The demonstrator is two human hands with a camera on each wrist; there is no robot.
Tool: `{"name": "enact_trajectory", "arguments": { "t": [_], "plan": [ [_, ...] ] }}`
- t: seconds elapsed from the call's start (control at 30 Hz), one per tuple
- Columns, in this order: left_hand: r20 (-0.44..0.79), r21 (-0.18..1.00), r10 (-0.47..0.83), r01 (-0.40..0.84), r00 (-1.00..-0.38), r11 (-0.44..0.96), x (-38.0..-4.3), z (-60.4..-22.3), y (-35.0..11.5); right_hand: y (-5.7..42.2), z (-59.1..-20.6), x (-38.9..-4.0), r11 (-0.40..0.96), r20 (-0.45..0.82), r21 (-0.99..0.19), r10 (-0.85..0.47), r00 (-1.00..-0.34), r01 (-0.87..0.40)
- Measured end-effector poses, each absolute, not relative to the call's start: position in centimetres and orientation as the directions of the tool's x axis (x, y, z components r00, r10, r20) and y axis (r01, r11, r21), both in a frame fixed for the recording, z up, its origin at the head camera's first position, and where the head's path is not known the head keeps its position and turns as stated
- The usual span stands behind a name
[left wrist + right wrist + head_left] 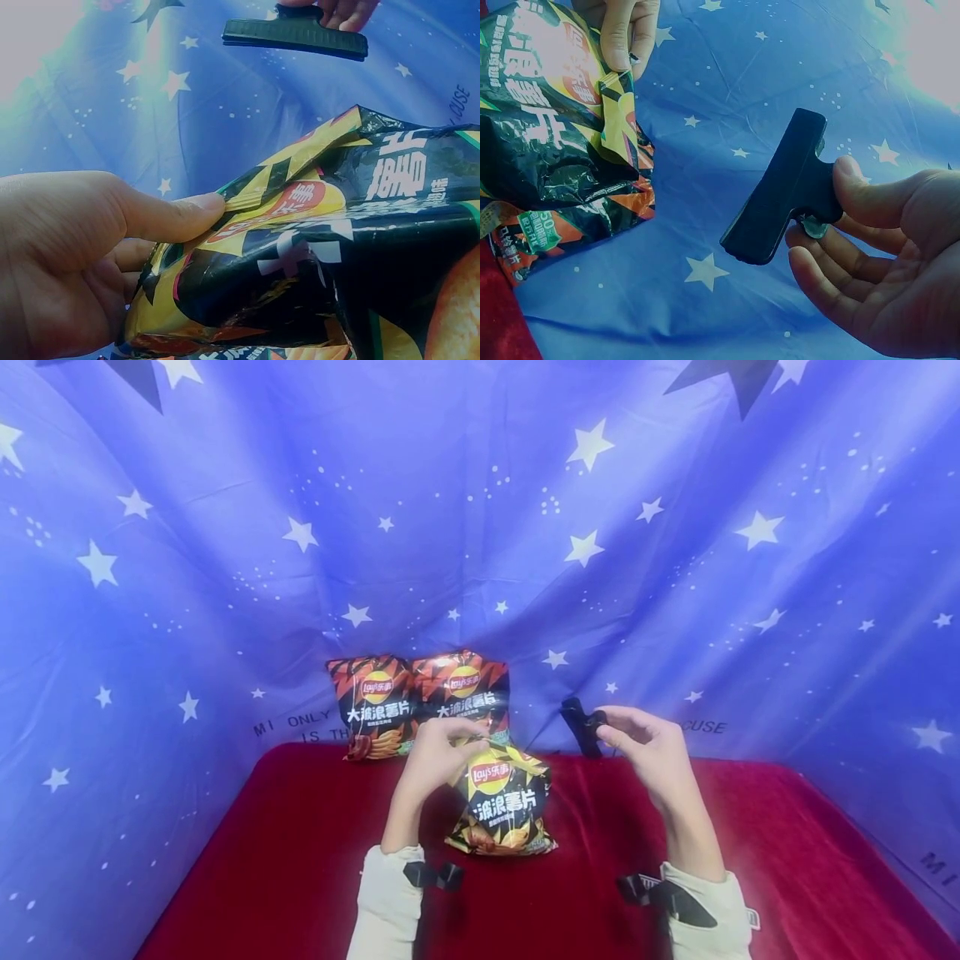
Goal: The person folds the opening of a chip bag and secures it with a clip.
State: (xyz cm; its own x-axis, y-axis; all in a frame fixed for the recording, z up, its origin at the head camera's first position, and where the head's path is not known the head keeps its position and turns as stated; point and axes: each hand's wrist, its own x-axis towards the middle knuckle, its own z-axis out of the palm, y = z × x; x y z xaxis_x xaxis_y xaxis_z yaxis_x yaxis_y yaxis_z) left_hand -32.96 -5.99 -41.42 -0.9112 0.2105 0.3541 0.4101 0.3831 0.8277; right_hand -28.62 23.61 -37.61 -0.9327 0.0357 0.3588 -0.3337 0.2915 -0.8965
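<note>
A yellow and black bag of potato chips [510, 806] stands on the red cloth. My left hand [441, 753] pinches its top edge; in the left wrist view, my left thumb [176, 216] presses on the folded-over yellow strip. To the right of the bag, my right hand [651, 747] holds a black bag clip [581, 727] in the air by its handles. Seen from the right wrist, the clip's long bar [776, 191] points away from the hand and stands apart from the bag. Whether the clip's mouth is parted cannot be told.
Two red and black chip bags, one at left [375, 710] and one at right [461, 681], stand side by side behind the yellow bag. A red cloth [315, 860] covers the table. A blue star-patterned curtain [465, 527] hangs around its back and sides.
</note>
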Motion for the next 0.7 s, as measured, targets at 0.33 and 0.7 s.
{"name": "enact_trajectory", "arguments": {
  "t": [0.33, 0.7],
  "plan": [
    [0.340, 0.837, 0.209, 0.397, -0.917, 0.378, -32.8, -41.1, -6.0, 22.7, -37.8, -28.9, 0.243, 0.344, -0.915, 0.060, -0.937, -0.320],
    [0.341, 0.836, 0.207, 0.397, -0.917, 0.379, -33.0, -41.4, -5.8, 21.8, -38.5, -29.1, 0.287, 0.360, -0.905, 0.118, -0.925, -0.316]
  ]
}}
